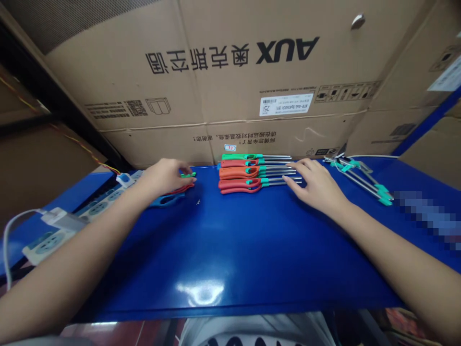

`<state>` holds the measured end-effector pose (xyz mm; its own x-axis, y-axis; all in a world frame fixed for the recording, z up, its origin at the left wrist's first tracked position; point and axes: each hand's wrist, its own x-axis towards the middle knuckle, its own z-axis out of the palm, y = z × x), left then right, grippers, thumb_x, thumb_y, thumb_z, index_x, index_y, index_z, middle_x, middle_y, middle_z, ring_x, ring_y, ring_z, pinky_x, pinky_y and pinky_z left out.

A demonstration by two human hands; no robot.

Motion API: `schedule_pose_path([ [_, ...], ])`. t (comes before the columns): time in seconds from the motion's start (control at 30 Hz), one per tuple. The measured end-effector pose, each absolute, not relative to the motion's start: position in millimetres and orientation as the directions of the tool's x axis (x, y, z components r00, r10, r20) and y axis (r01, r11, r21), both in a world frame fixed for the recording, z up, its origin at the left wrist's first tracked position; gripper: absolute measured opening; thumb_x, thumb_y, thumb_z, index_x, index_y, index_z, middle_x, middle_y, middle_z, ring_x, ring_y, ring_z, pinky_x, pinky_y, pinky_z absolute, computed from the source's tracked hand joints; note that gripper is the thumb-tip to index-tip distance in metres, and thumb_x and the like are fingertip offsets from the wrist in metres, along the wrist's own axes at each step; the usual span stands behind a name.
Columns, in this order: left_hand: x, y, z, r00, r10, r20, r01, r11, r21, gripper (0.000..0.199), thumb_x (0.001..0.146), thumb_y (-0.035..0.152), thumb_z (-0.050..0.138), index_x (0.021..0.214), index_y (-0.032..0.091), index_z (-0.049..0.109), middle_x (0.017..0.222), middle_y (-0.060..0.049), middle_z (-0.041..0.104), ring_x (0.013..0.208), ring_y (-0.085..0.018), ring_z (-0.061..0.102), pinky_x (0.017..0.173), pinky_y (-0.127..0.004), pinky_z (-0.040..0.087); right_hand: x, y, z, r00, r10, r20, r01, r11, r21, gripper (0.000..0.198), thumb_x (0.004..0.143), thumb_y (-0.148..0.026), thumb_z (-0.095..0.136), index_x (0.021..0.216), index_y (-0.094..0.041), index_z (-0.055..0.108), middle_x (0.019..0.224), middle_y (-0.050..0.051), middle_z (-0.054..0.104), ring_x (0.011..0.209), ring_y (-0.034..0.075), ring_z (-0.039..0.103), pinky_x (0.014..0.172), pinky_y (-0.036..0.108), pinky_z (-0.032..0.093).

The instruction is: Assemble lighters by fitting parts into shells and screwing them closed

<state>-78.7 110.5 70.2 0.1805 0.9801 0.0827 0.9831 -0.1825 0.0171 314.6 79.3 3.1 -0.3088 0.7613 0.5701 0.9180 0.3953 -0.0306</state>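
In the head view, my left hand [167, 178] is curled over a small pile of coloured plastic handle pieces at the left. Its fingertips close around a green handle piece [188, 175], partly hidden by the fingers. A red handle piece [185, 188] and a blue handle piece [166, 200] lie below that hand. My right hand [315, 185] is open, fingers spread, by the metal tube ends of several long-necked lighters. These lie in a row: a green lighter [237, 156] farthest back, an orange lighter [234, 172], and a red lighter [236, 184] nearest me.
Loose metal tubes with teal ends [363, 182] lie at the right. A power strip [97, 207] with a white plug [63, 218] runs along the left. A cardboard wall [216, 96] stands behind the blue table [230, 250]. Tiny metal bits [198, 202] lie mid-table.
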Motion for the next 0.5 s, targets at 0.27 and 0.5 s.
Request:
schedule_pose_path([
  [0.27, -127, 149, 51, 0.189, 0.976, 0.111, 0.98, -0.194, 0.041, 0.035, 0.085, 0.046, 0.066, 0.098, 0.015, 0.077, 0.097, -0.01, 0.066, 0.093, -0.027, 0.064, 0.09, -0.037, 0.049, 308, 76, 1, -0.358, 0.727, 0.585, 0.896, 0.444, -0.004, 0.041, 0.098, -0.043, 0.054, 0.125, -0.014, 0.065, 0.114, 0.015, 0.068, 0.106, 0.034, 0.063, 0.088, 0.047, 0.053],
  [0.5, -123, 168, 36, 0.227, 0.973, 0.041, 0.971, -0.229, 0.063, 0.029, 0.08, 0.047, 0.065, 0.078, 0.021, 0.078, 0.081, -0.007, 0.069, 0.084, -0.026, 0.065, 0.082, -0.034, 0.049, 307, 76, 1, -0.365, 0.726, 0.583, 0.889, 0.458, -0.013, 0.041, 0.097, -0.039, 0.056, 0.125, -0.011, 0.066, 0.113, 0.016, 0.068, 0.105, 0.034, 0.064, 0.088, 0.048, 0.054],
])
